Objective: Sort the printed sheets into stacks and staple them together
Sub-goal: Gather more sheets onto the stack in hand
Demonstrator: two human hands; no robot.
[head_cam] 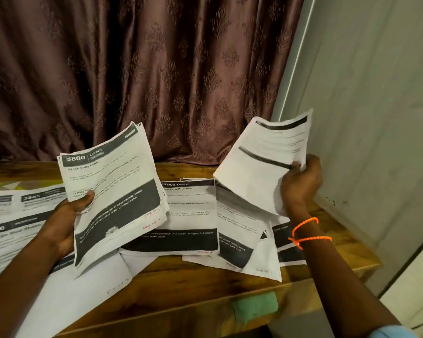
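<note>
While both hands grip sheets: paper-strewn wooden table, maroon curtain behind.

Dim, warm room light here, and the white sheets are the brightest thing in view, close to washing out where they face upward. The curtain catches a soft sheen along its folds, with deep shadow between them, darkest at upper left. The wall on the right reads grey-green and evenly lit. Motion blur smears the stack in the right hand; its print is streaked and unreadable. The stack in the left hand is sharper, large type legible, small type mushy. Wide-angle bending shows: the wall edge leans and the counter edge tilts. Fine grain throughout.
</note>
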